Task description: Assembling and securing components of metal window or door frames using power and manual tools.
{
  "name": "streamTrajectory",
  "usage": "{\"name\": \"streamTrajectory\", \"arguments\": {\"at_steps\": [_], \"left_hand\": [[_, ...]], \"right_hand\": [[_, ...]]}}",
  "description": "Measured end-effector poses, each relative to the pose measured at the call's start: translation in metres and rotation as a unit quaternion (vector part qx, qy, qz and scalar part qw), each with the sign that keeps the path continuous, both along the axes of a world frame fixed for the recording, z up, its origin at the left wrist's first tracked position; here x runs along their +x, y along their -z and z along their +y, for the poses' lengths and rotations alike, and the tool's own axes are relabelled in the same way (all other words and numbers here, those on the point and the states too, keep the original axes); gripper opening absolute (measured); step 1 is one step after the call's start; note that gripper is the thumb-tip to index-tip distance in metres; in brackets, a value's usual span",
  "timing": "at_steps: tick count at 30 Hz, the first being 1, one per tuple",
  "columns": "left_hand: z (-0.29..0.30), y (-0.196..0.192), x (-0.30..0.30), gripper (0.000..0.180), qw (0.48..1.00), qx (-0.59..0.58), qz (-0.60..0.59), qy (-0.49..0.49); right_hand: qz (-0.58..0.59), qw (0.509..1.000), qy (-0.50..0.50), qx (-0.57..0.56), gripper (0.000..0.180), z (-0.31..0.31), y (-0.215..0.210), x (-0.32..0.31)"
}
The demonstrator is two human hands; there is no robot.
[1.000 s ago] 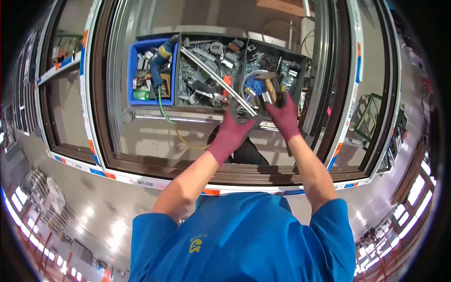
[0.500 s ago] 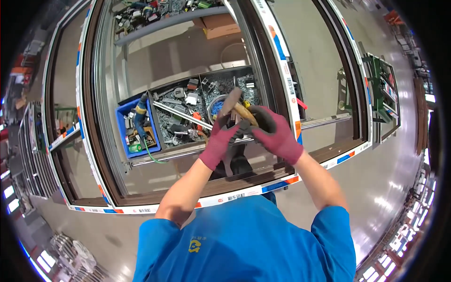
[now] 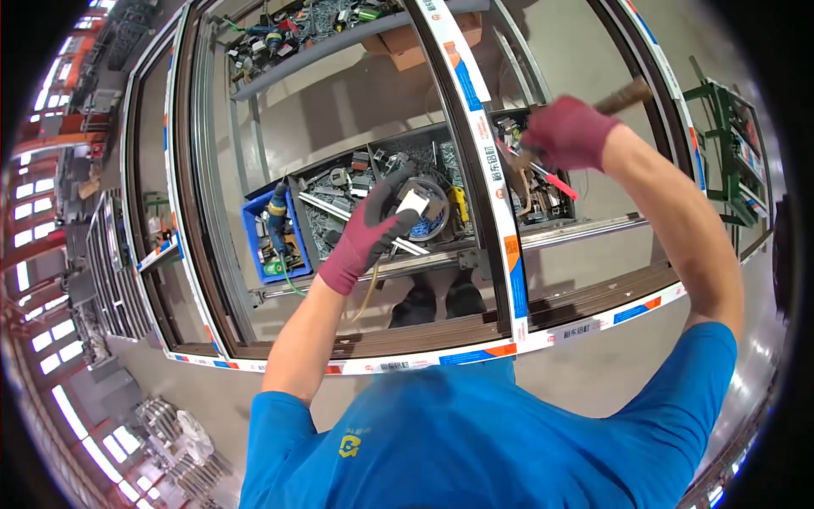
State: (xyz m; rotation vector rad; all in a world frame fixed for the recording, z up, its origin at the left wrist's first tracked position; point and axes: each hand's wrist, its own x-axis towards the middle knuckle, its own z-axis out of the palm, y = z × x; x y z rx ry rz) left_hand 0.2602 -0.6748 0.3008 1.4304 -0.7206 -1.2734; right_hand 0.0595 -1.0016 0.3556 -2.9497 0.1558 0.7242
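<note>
Left hand [image 3: 366, 233] pinching boxy white block [image 3: 414, 202], right hand [image 3: 570, 134] clenched round wooden handle [image 3: 625, 97], both right of blue plastic bin [image 3: 253, 246] holding drill [image 3: 276, 222]

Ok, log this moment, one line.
Maroon-gloved left hand: small white block | maroon-gloved right hand: brown wooden-handled hammer | nearby: blue rectangular bin

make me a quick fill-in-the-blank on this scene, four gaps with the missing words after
The left hand holds a small block whose visible face is coloured ____.
The brown-handled tool is in the ____ hand.
The power tool nearest the left hand lies in a bin coloured ____.
Both hands wear ____.
Missing words: white, right, blue, gloves.
</note>
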Motion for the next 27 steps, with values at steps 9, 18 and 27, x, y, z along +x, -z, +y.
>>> {"name": "streamTrajectory", "arguments": {"at_steps": [9,18,27], "left_hand": [[-0.068,-0.018,0.002,0.068,0.999,0.038,0.010,-0.022],[-0.174,0.002,-0.031,0.072,0.975,-0.036,-0.148,0.163],[-0.192,0.016,-0.023,0.082,0.819,-0.082,-0.561,0.086]], "right_hand": [[-0.179,0.914,0.282,0.231,0.035,-0.023,0.014,-0.070],[-0.295,0.420,0.564,0.647,0.030,0.069,0.059,-0.043],[-0.400,0.384,0.624,0.549,0.030,0.041,0.104,-0.031]]}}
